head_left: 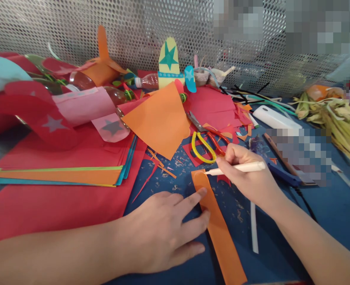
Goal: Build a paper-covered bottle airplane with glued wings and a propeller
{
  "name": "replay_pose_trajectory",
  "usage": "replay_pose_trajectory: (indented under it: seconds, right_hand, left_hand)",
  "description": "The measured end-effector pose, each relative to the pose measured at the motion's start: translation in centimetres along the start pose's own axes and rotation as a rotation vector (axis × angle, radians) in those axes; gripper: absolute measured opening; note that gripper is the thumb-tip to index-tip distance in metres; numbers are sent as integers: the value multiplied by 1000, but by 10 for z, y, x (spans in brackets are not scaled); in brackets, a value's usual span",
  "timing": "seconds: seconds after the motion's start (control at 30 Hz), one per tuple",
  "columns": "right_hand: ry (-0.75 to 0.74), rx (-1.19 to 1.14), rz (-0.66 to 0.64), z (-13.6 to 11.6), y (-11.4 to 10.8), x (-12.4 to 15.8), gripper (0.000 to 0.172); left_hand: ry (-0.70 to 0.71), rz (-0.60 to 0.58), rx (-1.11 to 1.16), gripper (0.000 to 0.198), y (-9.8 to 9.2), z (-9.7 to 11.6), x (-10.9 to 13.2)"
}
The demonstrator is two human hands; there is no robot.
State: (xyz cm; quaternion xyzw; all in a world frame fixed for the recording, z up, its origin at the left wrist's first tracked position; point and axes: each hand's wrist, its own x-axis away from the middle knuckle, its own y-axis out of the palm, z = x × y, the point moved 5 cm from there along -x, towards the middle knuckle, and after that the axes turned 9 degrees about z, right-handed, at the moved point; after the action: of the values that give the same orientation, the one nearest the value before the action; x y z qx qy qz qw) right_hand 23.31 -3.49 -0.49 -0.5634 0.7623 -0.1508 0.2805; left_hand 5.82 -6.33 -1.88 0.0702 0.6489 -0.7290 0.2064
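Note:
A long strip of orange paper (220, 229) lies on the blue table, running from the middle down to the bottom edge. My left hand (169, 229) rests with spread fingers, the fingertips pressing on the strip's left side near its far end. Between the fingers of my right hand (243, 170) is a slim white pen (248, 167), whose tip touches the top of the strip. A pale curved line shows on the paper there. Just beyond my right hand lie scissors (204, 146) with one yellow and one red handle, their blades pointing away.
Stacked coloured paper (59, 174) lies at the left, beside paper-wrapped bottles with stars. An orange sheet (163, 118) and paper scraps are in the middle. A white glue gun or similar tool (277, 118) and dried husks (345, 122) lie right. Perforated metal (74, 23) stands behind.

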Motion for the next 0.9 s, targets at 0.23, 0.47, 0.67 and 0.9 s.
replay_pose_trajectory:
  seconds: [0.23,0.47,0.67,0.9]
  right_hand:
    - [-21,25,-4,-4,-3,1,31]
    - [-30,56,-34,-3,-2,2,33]
    - [43,-107,17,-2,-7,1,31]
    - [49,-202,159,2,-16,-2,29]
  left_hand:
    - [5,-23,0,34,-1,1,0]
    - [-3,-32,-11,33,-1,1,-1]
    - [2,-32,-1,33,-3,0,-1]
    - [-23,-5,6,33,-1,-2,4]
